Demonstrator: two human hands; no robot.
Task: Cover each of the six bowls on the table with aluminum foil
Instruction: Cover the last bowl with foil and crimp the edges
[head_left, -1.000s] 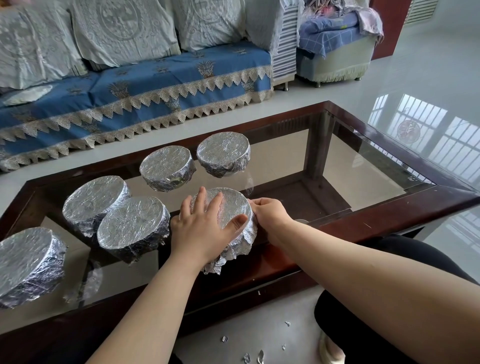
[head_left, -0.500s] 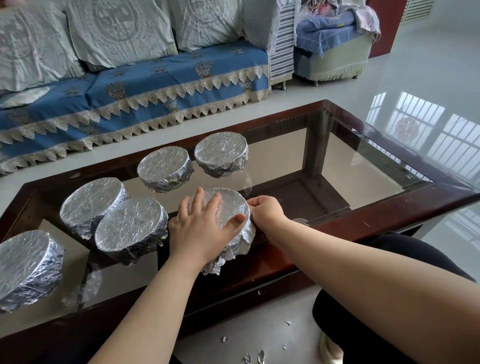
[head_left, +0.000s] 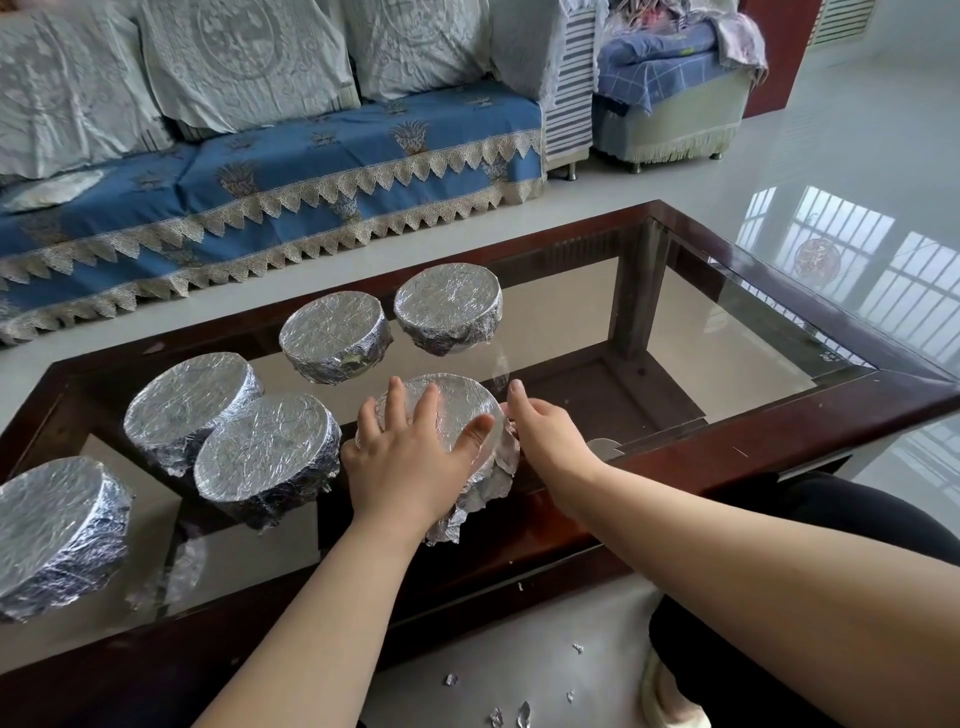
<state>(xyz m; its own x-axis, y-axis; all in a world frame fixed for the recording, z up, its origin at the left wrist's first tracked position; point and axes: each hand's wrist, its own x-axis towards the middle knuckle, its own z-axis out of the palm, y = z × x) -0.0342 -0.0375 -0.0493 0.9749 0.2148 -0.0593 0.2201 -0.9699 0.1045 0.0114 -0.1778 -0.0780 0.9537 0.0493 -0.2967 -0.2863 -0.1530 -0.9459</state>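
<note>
Pressing down flat on the foil top of the nearest bowl (head_left: 457, 415) with the left hand (head_left: 410, 467): fingers spread and straight, thumb reaching out toward the right rim. Right hand (head_left: 545, 441) just off the bowl's right edge, index finger lifted and extended, remaining fingers loosely bent; not possible to tell whether any of them touch the foil skirt behind the thumb.

Compared with 0.5 s ago: right hand then tucked tight against the bowl's side, fingers curled in on the foil there; now opened and drawn slightly away from the rim. Left hand unchanged, same spread press on top. Likely meaning: crimp on the right side judged finished, or a re-grip coming further round the rim.

Below the left palm, foil skirt (head_left: 467, 504) hanging ragged and loose over the near edge, not yet folded under. Probably the last stretch to tuck.

Beyond the left fingertips: 2 wrapped bowls (head_left: 335, 335) and (head_left: 448, 306). To the left of the left hand: 2 more (head_left: 262, 447) and (head_left: 189, 400), touching each other, then 1 at the far left edge (head_left: 52, 530). All 5 fully foiled, so 6 covered in all, with only the nearest one needing its edge finished. All sitting on the glass table (head_left: 779, 431). Torn foil scraps (head_left: 511, 717) on the floor below the forearms.
</note>
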